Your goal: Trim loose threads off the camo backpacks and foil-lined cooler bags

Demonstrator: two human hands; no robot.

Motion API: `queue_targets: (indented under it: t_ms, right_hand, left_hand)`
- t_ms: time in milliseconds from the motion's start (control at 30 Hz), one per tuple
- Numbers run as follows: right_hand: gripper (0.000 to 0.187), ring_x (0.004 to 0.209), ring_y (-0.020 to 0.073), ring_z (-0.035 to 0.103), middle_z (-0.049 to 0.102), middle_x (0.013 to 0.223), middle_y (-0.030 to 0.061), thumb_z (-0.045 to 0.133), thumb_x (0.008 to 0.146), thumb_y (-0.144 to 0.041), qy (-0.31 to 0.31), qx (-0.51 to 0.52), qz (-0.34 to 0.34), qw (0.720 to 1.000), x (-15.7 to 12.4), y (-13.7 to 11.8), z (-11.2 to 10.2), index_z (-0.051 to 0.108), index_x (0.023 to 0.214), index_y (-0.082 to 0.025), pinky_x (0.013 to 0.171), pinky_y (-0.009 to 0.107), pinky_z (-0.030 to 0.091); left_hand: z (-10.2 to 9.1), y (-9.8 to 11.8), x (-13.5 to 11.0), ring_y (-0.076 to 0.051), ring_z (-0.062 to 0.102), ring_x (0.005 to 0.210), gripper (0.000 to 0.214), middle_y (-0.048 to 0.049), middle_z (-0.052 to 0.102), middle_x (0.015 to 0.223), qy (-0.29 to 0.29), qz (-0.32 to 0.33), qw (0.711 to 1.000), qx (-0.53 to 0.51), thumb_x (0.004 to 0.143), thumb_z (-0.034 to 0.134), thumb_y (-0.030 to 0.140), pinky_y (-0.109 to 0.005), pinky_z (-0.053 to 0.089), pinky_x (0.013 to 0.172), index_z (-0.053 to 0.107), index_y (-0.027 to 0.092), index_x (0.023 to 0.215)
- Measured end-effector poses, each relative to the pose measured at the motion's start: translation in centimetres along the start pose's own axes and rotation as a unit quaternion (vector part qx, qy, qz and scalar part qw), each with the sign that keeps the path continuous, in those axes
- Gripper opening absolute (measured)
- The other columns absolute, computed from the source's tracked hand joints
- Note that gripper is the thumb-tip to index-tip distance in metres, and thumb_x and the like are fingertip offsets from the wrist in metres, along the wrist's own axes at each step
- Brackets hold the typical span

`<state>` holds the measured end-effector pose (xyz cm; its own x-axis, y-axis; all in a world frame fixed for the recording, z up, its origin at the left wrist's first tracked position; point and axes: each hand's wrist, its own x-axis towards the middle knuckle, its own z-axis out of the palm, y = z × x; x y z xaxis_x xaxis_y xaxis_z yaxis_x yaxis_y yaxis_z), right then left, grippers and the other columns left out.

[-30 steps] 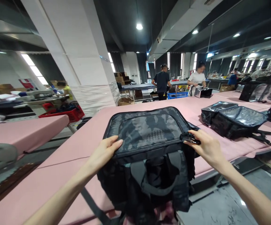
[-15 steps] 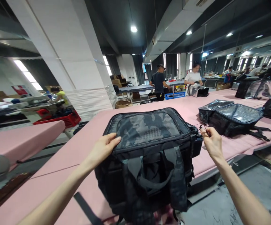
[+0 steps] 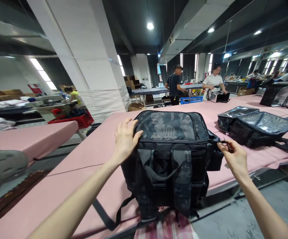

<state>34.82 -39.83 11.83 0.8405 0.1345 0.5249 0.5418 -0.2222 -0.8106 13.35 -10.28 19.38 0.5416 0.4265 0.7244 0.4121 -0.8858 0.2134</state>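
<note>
A black and grey camouflage backpack (image 3: 166, 127) stands upright on the pink table, its padded lid up and its shoulder straps and carry handle towards me. My left hand (image 3: 125, 141) rests against the lid's left corner with fingers spread, gripping nothing. At the right end of the lid's zipper, my right hand (image 3: 235, 159) is closed, thumb and fingers pinched by the bag's corner. A small dark tool with a thin pointed tip (image 3: 230, 147) shows between these fingers; its exact kind is unclear. Below the backpack, loose black webbing (image 3: 104, 215) hangs onto the table's near edge.
On the pink table (image 3: 91, 179), open bags with silver lining (image 3: 263, 122) lie to the right. Across it, a person in white (image 3: 213, 81) handles another bag; a person in dark clothes (image 3: 175, 84) stands behind. A white pillar (image 3: 84, 59) and red crate (image 3: 74, 119) are left.
My left hand has shifted from the lid's near-left edge to its left corner, fingers spreading. My right hand has come closer to the zipper end. The backpack appears turned and farther from me.
</note>
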Motion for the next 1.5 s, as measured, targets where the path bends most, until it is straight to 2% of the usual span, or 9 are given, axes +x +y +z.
queue_targets:
  t_ms: [67, 200, 333, 533, 767, 933, 1167, 1300, 1500]
  right_hand:
    - [0.047, 0.066, 0.0173, 0.054, 0.060, 0.075, 0.0032, 0.059, 0.070, -0.056, 0.029, -0.051, -0.033, 0.998, -0.4, -0.2, -0.2, 0.061, 0.096, -0.017, 0.059, 0.028, 0.041]
    - [0.057, 0.076, 0.0225, 0.060, 0.065, 0.090, 0.0075, 0.053, 0.074, -0.060, 0.062, -0.174, -0.103, 0.977, -1.7, -1.4, -0.5, 0.054, 0.114, -0.019, 0.062, 0.030, 0.041]
    - [0.039, 0.068, 0.0195, 0.062, 0.067, 0.087, 0.0059, 0.045, 0.084, -0.050, 0.037, -0.221, -0.156, 0.962, -3.1, -1.9, -1.1, 0.056, 0.106, -0.019, 0.055, 0.028, 0.040]
    - [0.025, 0.075, 0.0138, 0.061, 0.064, 0.098, 0.0044, 0.055, 0.083, -0.038, 0.045, -0.171, -0.252, 0.951, -3.5, -1.7, -1.9, 0.061, 0.102, -0.021, 0.062, 0.022, 0.044]
    - [0.027, 0.071, 0.0137, 0.062, 0.067, 0.088, 0.0029, 0.056, 0.085, -0.035, 0.040, -0.215, -0.332, 0.918, -3.5, -2.4, -1.3, 0.060, 0.106, -0.019, 0.063, 0.023, 0.042]
    - [0.019, 0.074, 0.0149, 0.061, 0.067, 0.083, 0.0038, 0.055, 0.085, -0.030, 0.032, -0.193, -0.342, 0.919, -3.5, -2.8, -0.3, 0.062, 0.096, -0.017, 0.067, 0.025, 0.042]
    - [0.012, 0.071, 0.0133, 0.059, 0.068, 0.080, 0.0020, 0.060, 0.081, -0.021, 0.040, -0.159, -0.377, 0.912, -3.3, -3.1, 0.0, 0.065, 0.092, -0.018, 0.069, 0.026, 0.041]
    - [0.014, 0.072, 0.0135, 0.059, 0.068, 0.081, 0.0023, 0.060, 0.081, -0.020, 0.038, -0.166, -0.384, 0.907, -3.4, -3.2, -0.4, 0.065, 0.093, -0.017, 0.068, 0.026, 0.042]
    - [0.014, 0.070, 0.0130, 0.058, 0.068, 0.079, 0.0016, 0.060, 0.081, -0.020, 0.041, -0.177, -0.396, 0.900, -3.4, -3.3, -0.2, 0.066, 0.094, -0.017, 0.067, 0.026, 0.041]
  left_hand:
    - [-0.3, 3.1, -0.7, -0.024, 0.049, 0.109, 0.029, -0.0084, 0.059, 0.115, 0.021, 0.078, 0.997, -0.022, 0.085, 0.050, 0.035, -0.039, 0.036, 0.093, 0.061, 0.022, 0.109]
    - [1.7, 10.1, -0.7, -0.019, 0.054, 0.093, 0.020, -0.0024, 0.066, 0.102, -0.099, 0.259, 0.957, -0.086, 0.086, 0.051, 0.035, -0.037, 0.037, 0.085, 0.068, 0.026, 0.092]
    - [4.5, 13.2, 0.2, -0.015, 0.054, 0.083, 0.017, -0.0017, 0.067, 0.097, -0.183, 0.280, 0.936, -0.110, 0.085, 0.054, 0.032, -0.026, 0.041, 0.070, 0.067, 0.022, 0.090]
    - [5.2, 12.6, 0.7, -0.015, 0.060, 0.078, 0.017, -0.0001, 0.069, 0.086, -0.205, 0.302, 0.927, -0.082, 0.086, 0.051, 0.027, -0.023, 0.040, 0.063, 0.068, 0.024, 0.088]
    - [5.0, 13.1, 0.7, -0.013, 0.060, 0.074, 0.022, -0.0014, 0.068, 0.083, -0.183, 0.369, 0.911, -0.033, 0.090, 0.043, 0.027, -0.021, 0.035, 0.055, 0.064, 0.022, 0.089]
    - [4.9, 13.8, 0.6, -0.014, 0.059, 0.072, 0.020, -0.0027, 0.066, 0.081, -0.188, 0.337, 0.922, -0.024, 0.088, 0.042, 0.023, -0.021, 0.035, 0.053, 0.061, 0.018, 0.086]
    - [5.1, 12.7, 0.8, -0.011, 0.062, 0.073, 0.017, -0.0014, 0.069, 0.082, -0.225, 0.270, 0.917, -0.189, 0.086, 0.048, 0.020, -0.019, 0.042, 0.064, 0.064, 0.018, 0.085]
    - [5.0, 12.3, 0.4, -0.012, 0.063, 0.080, 0.019, -0.0017, 0.069, 0.090, -0.189, 0.348, 0.904, -0.163, 0.088, 0.046, 0.023, -0.020, 0.043, 0.065, 0.065, 0.019, 0.092]
    - [5.1, 13.2, 0.0, -0.012, 0.058, 0.069, 0.021, -0.0014, 0.063, 0.077, -0.137, 0.414, 0.900, -0.013, 0.089, 0.040, 0.017, -0.020, 0.036, 0.050, 0.060, 0.017, 0.083]
